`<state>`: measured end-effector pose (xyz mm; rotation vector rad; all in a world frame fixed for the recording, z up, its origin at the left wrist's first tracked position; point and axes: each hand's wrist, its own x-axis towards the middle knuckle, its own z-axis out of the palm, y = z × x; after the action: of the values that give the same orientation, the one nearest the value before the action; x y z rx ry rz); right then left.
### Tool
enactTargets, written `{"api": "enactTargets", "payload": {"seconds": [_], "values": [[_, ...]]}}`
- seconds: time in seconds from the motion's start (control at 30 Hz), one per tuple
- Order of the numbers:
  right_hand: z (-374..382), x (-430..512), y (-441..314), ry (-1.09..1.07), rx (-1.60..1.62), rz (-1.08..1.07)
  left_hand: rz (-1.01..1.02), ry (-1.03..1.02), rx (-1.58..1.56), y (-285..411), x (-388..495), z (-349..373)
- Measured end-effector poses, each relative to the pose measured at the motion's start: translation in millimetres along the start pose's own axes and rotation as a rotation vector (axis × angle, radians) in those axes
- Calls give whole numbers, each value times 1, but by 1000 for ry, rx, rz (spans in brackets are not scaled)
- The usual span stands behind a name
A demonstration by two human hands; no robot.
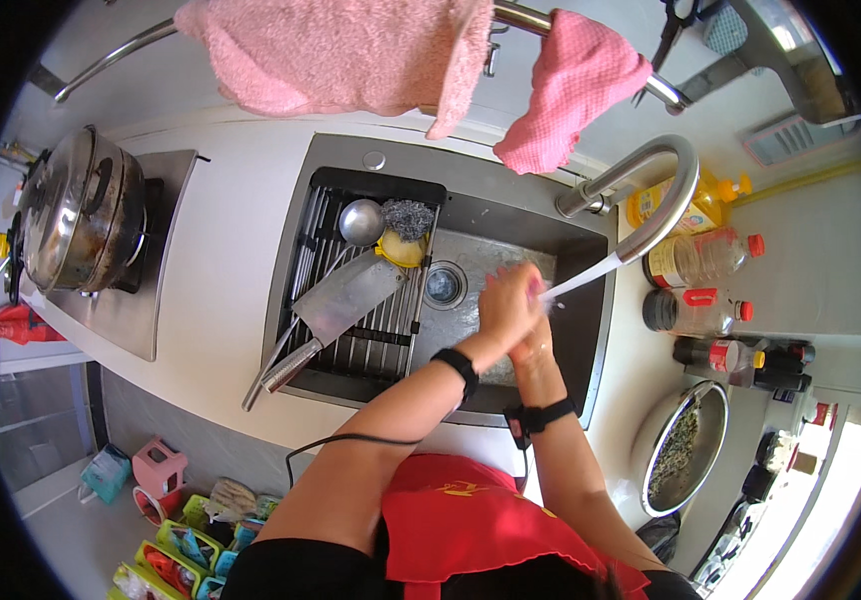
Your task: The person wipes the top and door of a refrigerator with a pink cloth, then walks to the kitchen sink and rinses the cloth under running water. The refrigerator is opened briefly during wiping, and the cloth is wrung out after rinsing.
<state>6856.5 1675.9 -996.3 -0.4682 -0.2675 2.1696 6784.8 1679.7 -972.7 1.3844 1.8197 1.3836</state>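
Note:
Over the sink basin (pixel 460 337) my two hands are pressed together in running water. My left hand (pixel 507 304) lies across the fingers of my right hand (pixel 531 346) and hides most of them. Whether anything sits between the palms is hidden. A white stream falls from the curved metal faucet (pixel 674 206) onto the hands. The drain (pixel 444 285) shows just left of them. On the rack (pixel 378 352) over the sink's left side lie a cleaver (pixel 352 296), a metal ladle (pixel 361 223), a steel-wool scourer (pixel 408 219) and a yellow-rimmed round scrubber (pixel 403 247).
A lidded pot (pixel 85 217) stands on the stove at left. Right of the sink are a yellow pump bottle (pixel 689 196), several plastic bottles (pixel 700 259) and a steel bowl (pixel 717 442) with dark chopped contents. Pink towels (pixel 348 56) hang from a rail above the sink.

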Motion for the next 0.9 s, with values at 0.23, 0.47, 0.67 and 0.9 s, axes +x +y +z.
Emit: {"api": "enactTargets", "payload": {"seconds": [0.23, 0.47, 0.67, 0.9], "values": [[-6, 15, -39, -90, 153, 239, -392, -49, -430, 17, -29, 19], [5, 2, -20, 350, -155, 91, -474, 87, -122, -22, 11, 33], [17, 7, -40, 322, -342, 93, -330, -81, -139, -40, -7, 51], [20, -10, -10, 437, -81, 150, -439, 46, -62, -36, -3, 41]]}}
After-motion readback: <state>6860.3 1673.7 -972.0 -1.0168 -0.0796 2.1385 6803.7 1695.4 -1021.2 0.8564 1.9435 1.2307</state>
